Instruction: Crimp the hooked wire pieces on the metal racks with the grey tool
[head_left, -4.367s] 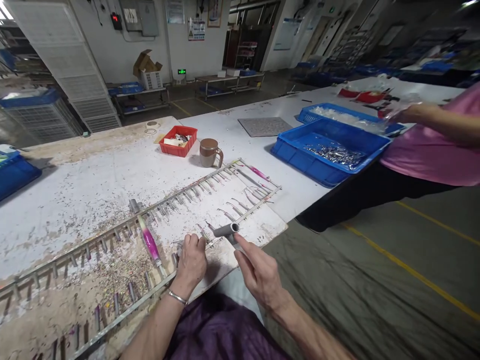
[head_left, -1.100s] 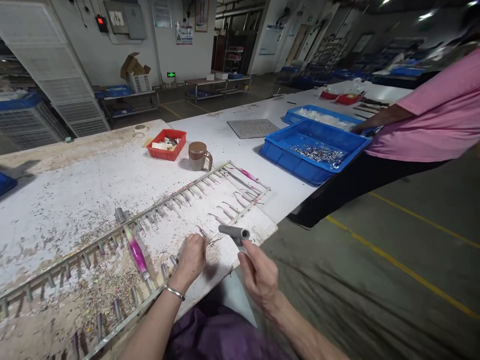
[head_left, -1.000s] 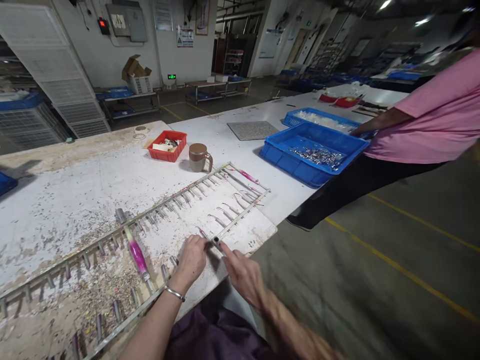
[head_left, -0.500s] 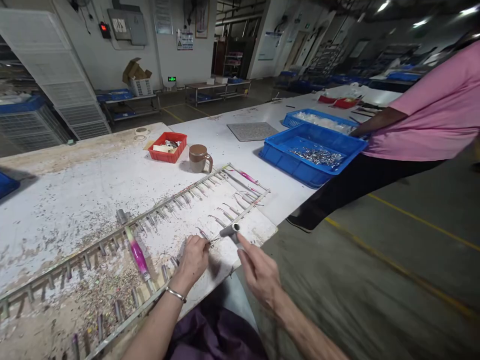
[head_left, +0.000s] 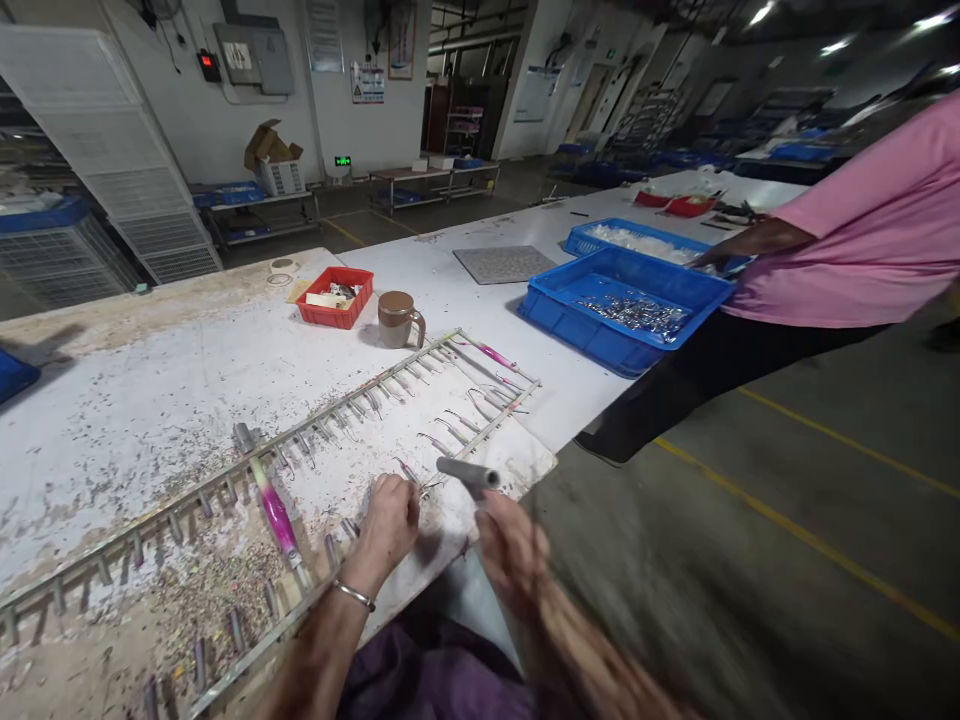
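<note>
Grey pipe-headed tool (head_left: 466, 471) is clamped in the right hand's grip (head_left: 514, 548), its head jutting just beyond it.

We find the worktop (head_left: 315, 365) moderately lit and the far hall (head_left: 750, 105) dim. Ceiling lamps (head_left: 932, 22) glare at upper right. We note soft shadows beside the left hand (head_left: 390, 515), the mug (head_left: 396, 322) and the blue tray (head_left: 581, 332). The right hand (head_left: 517, 545) is blurred. Wide-angle distortion stretches the edges; we find background detail soft.
</note>
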